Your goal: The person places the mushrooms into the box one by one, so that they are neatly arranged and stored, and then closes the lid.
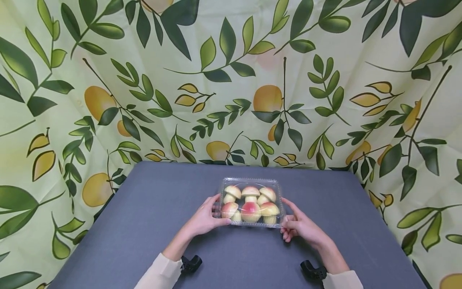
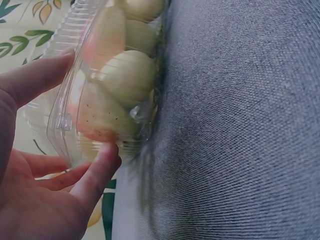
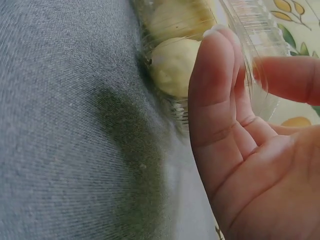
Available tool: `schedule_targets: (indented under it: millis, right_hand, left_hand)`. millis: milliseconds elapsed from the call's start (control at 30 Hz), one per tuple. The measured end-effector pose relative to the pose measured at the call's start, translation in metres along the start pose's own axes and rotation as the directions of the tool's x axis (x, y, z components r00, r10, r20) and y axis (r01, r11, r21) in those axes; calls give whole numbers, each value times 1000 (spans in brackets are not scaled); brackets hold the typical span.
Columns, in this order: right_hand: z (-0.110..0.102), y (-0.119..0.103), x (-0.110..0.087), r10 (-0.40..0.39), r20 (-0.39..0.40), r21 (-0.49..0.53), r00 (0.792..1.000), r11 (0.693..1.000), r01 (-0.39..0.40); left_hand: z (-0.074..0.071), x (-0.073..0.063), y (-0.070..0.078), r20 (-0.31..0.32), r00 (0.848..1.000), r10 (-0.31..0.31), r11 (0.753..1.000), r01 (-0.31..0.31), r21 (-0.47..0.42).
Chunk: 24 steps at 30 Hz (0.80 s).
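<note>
A clear plastic clamshell box [image 1: 252, 180] sits toward the back middle of the grey table. Inside it, in two rows, lie several mushroom-shaped pieces [image 1: 250, 211] with cream stems and red-tinged caps. My left hand [image 1: 206, 216] grips the box's left side, its thumb at the front corner and its fingers along the side wall. At the opposite side my right hand [image 1: 301, 227] holds the right edge, one finger stretched up along the side and the others bent near the front corner. The left wrist view shows a fingertip [image 2: 107, 152] against the lower wall.
The grey table [image 1: 162, 192] runs back to a hanging cloth [image 1: 231, 92] printed with leaves and orange fruit, which also covers both sides. A black strap mount [image 1: 191, 263] is on the left wrist, and another mount [image 1: 312, 270] is on the right.
</note>
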State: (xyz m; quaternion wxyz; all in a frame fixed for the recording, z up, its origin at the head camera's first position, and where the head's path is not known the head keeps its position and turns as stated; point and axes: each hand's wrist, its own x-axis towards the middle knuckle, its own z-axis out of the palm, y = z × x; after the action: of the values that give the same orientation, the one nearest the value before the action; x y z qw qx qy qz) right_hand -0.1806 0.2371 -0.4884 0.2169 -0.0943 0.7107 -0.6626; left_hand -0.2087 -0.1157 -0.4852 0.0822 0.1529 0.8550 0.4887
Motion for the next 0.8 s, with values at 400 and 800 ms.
schedule_targets:
  millis: [400,800]
  right_hand:
    - [-3,3,-2,9,26,34,1000,999,-10]
    - [-3,3,1,-32,23,9,999,999,32]
  left_hand:
    - [2,-2,-1,7,1000,-2,1000,2,-23]
    - [2,3,-1,-14,1000,-6,1000,6,-7]
